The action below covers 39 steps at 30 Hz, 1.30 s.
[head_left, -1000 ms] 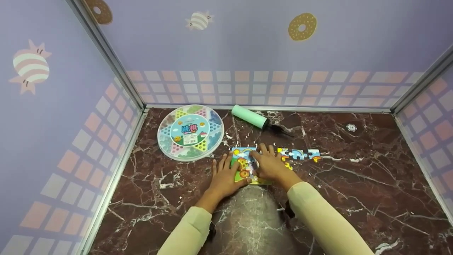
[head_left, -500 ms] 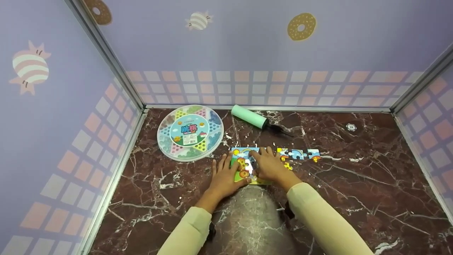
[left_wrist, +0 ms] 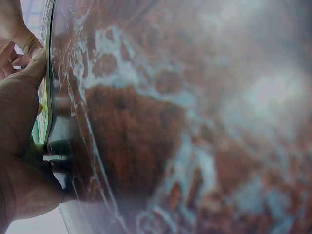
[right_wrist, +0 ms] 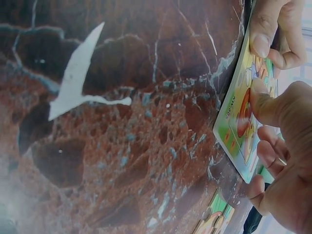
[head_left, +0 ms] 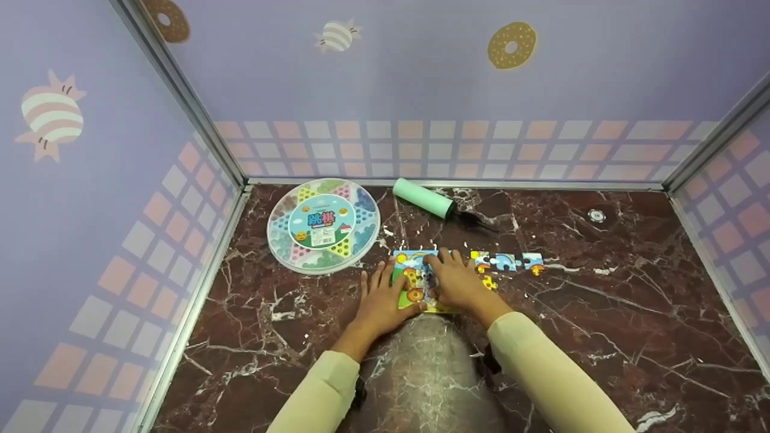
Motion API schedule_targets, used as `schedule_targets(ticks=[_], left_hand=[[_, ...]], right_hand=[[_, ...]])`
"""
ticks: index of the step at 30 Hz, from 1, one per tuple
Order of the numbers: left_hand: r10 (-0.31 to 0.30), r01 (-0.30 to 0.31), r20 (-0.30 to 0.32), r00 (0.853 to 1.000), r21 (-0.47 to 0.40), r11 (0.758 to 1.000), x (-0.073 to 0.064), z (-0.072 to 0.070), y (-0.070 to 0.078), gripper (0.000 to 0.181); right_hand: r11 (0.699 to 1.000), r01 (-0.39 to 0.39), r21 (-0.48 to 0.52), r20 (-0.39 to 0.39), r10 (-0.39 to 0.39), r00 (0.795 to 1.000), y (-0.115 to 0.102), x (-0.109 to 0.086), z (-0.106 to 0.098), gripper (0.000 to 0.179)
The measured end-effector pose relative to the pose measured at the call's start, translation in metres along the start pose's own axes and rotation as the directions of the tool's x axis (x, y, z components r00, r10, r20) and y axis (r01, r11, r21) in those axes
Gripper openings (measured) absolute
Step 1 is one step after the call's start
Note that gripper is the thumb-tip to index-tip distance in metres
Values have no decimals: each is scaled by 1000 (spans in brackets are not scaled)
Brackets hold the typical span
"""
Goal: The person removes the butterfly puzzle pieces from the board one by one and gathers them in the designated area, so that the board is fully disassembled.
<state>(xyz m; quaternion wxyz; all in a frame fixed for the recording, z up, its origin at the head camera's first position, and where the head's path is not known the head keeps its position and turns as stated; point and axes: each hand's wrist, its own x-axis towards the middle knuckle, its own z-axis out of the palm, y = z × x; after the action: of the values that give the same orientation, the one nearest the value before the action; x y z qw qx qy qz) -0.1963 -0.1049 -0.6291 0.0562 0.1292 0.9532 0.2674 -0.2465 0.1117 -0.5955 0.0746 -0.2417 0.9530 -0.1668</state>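
A colourful cartoon jigsaw puzzle board [head_left: 412,258] lies flat on the dark red marbled surface. My left hand [head_left: 380,304] rests along its left side, fingers extended, with the thumb at the near edge. From the right, my right hand [head_left: 462,285] reaches over the board. Its thumb and index finger pinch a greyish puzzle piece [head_left: 428,281] at the middle of the picture, largely covered by the fingers. In the right wrist view the thumb touches the face of the puzzle board [right_wrist: 232,127], while the other fingers curl beyond it.
Several loose puzzle pieces [head_left: 506,262] lie right of the board. Behind stand a round Chinese checkers set [head_left: 325,255] and a mint-green hand pump [head_left: 423,198] with a black nozzle. A small round chip [head_left: 597,216] lies at the far right. Patterned walls enclose the surface.
The bright white patch by the right fingertips, large half a second ago, now looks grey. The right hand's fingers have shifted slightly; the left hand stays put.
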Motion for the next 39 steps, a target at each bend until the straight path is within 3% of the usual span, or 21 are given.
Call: schedule_targets(ticks=[17,27,39], left_hand=[[-13,13,10,1000,26,1000,0,-3,3,62],[-2,1,12,1000,50,999,-1,-6,6,75],[-5,5,8,1000,87,996,-1,-5,5,62]], right_hand=[[997,49,-59,-60,-52,997,-3,-2,3,65],[993,72,-92,-83,-80,993,-4,-3,0,68],[984,122,-133,-65,-131,989,-1,-6,-1,62]])
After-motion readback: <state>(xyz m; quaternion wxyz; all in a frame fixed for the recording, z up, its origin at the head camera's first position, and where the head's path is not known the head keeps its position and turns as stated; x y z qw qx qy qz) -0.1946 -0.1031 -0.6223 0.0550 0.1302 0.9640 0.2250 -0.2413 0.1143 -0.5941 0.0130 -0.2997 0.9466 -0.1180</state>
